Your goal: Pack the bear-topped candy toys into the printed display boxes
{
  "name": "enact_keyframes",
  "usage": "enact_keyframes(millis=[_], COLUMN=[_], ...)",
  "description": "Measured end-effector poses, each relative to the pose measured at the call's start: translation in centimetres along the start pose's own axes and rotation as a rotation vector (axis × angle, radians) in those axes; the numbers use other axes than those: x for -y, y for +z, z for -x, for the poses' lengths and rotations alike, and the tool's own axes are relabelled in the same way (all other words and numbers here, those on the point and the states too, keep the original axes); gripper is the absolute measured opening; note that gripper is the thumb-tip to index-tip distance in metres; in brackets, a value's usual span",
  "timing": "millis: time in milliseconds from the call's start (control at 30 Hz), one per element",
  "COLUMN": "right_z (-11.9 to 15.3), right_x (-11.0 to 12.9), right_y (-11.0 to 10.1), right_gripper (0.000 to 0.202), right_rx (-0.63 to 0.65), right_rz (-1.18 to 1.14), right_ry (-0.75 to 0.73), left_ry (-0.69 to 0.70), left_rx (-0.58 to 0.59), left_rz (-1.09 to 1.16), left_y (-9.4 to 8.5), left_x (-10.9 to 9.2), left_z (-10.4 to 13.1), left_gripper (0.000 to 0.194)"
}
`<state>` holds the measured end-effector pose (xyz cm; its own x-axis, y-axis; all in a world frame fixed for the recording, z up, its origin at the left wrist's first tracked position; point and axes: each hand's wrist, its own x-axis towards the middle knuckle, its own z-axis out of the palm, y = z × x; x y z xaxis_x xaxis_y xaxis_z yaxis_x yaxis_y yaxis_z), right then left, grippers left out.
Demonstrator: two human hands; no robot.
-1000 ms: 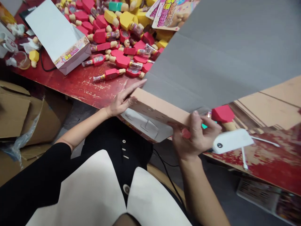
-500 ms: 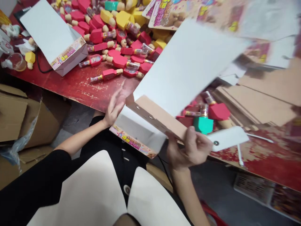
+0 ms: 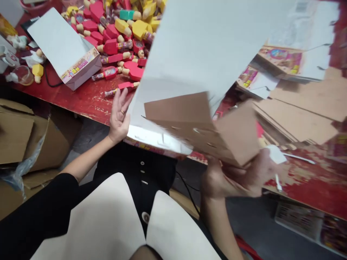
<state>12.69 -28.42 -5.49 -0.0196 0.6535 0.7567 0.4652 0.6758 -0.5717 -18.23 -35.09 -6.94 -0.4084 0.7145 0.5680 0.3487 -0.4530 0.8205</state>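
Observation:
A printed cardboard display box [image 3: 214, 43] with a tall white lid stands raised in front of me, its printed front strip facing my lap. My left hand [image 3: 119, 117] rests against the box's left side, fingers stretched out, a ring on one of them. Over the box's right part, a brown cardboard insert [image 3: 187, 126] with slits and folded flaps is tilted. My right hand [image 3: 235, 178], blurred by motion, grips the insert's lower right edge; some of its fingers are hidden behind the cardboard.
Many red and yellow toy-like pieces [image 3: 111, 47] with clear tubes are heaped on the red table [image 3: 89, 104]. Another white-lidded box [image 3: 61, 43] stands at the left. Stacked brown cardboard sheets [image 3: 300, 115] and printed boxes [image 3: 284, 57] lie right, near a white cable [image 3: 298, 157].
The insert has swung right and its flaps have spread apart. My right hand has moved right with it. The lid has come nearer and my left hand has shifted slightly left and up.

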Motion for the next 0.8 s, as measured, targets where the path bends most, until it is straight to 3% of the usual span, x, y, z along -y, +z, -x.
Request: enact_keyframes(millis=[100,200,267,367,533,667,800], right_z=[-0.5,-0.2,0.2,0.4,-0.4,0.3,2.0], right_x=[-1.2,-2.4,-2.9,-3.2,-3.4,-3.7,-4.3], right_y=[3.4,5.8,6.4,6.1,5.5,5.9,6.2], right_gripper=[0.073,0.053,0.044,0.042,0.044,0.042,0.042], right_rx=[-0.072,0.038,0.110,0.189,0.162,0.106,0.081], right_rz=[-0.026,0.026,0.056,0.082,0.072,0.073,0.039], right_ry=[-0.176,-0.258,-0.287,-0.251,-0.374,-0.393,-0.330], left_ry=[0.186,0.252,0.287,0.283,0.056,0.104,0.186], left_rx=[-0.045,0.028,0.055,0.018,-0.245,-0.175,-0.128], left_rz=[-0.038,-0.142,-0.220,-0.319,-0.396,-0.443,-0.438], left_y=[-0.6,-1.2,-1.5,-1.6,0.1,1.8,2.9], left_x=[4.3,7.9,8.9,7.7,2.8,0.8,1.3], left_z=[-1.8,-1.4,-0.6,0.9,3.6,4.9,4.9], left_gripper=[0.068,0.062,0.062,0.062,0.067,0.075,0.063])
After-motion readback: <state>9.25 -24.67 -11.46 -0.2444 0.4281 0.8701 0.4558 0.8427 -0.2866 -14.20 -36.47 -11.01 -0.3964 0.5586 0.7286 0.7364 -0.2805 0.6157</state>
